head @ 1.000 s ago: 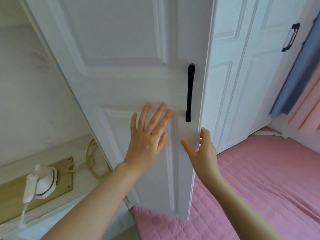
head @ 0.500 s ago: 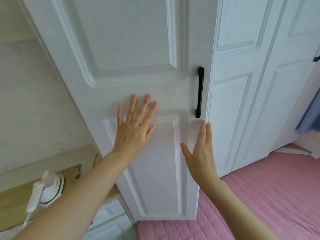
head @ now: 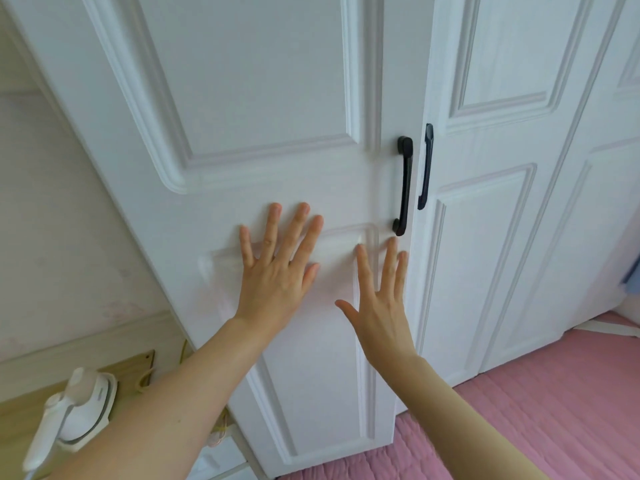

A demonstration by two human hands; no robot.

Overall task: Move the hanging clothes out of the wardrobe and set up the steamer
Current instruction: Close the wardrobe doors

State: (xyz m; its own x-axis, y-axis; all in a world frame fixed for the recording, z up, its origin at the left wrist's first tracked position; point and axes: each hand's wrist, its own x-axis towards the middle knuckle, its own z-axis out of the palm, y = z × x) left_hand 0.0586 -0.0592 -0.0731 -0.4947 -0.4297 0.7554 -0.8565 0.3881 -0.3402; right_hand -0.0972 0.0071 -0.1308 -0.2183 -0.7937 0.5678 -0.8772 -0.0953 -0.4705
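Both hands flat, fingers spread, gripping nothing: left hand [head: 277, 271] and right hand [head: 382, 306] on white panelled wardrobe door [head: 263, 98]. Rigid, light swing; better hold is black bar handle [head: 404, 185].

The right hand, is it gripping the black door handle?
No, the right hand lies flat and open on the wardrobe door, below the black handle.
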